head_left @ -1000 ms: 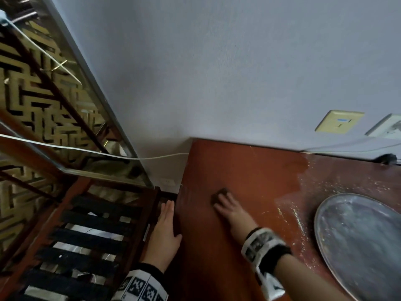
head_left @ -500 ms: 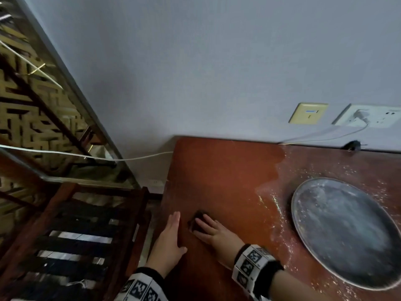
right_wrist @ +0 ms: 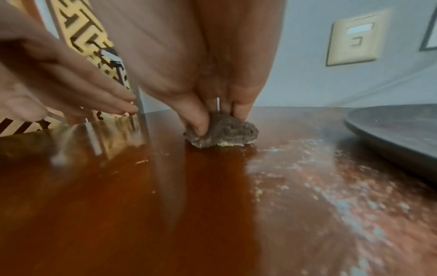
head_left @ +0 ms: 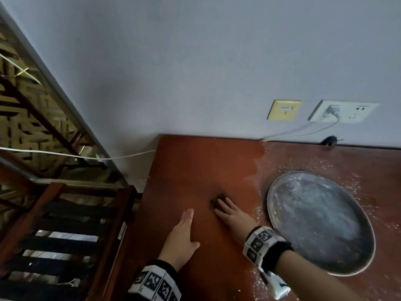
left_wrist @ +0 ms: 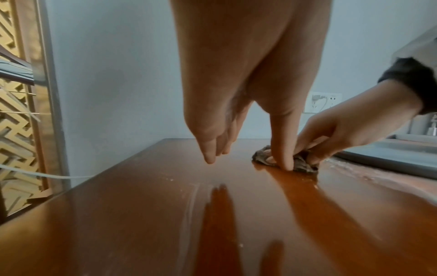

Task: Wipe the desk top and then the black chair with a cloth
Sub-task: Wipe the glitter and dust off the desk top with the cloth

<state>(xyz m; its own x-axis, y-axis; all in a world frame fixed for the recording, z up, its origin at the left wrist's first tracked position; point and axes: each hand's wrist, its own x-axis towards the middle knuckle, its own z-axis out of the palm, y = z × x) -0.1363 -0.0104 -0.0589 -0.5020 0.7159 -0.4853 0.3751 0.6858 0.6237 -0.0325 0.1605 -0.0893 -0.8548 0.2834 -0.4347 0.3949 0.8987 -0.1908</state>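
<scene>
**Red-brown desk, dark cloth, gold fretwork**

Glossy red-brown desk top [head_left: 191, 170], speckled white with dust toward the right. Dark grey-brown cloth [head_left: 217, 202], a pale yellowish edge underneath. Dull grey round tray [head_left: 321, 222], smeared whitish. Black-and-white checker-pattern wristbands [head_left: 260, 242]. Gold maze-pattern screen [head_left: 26, 127] far left. Pale blue-grey wall [head_left: 195, 61], cream switch plate [head_left: 283, 110], white socket [head_left: 345, 111].

Left hand [head_left: 181, 240] flat, fingers straight and together; right hand [head_left: 233, 216] beside it, fingers curled downward, pressing.

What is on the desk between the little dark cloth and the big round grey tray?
In the head view, only a strip of red-brown wooden desk top dusted with white powder lies between the dark cloth and the round grey tray.
</scene>
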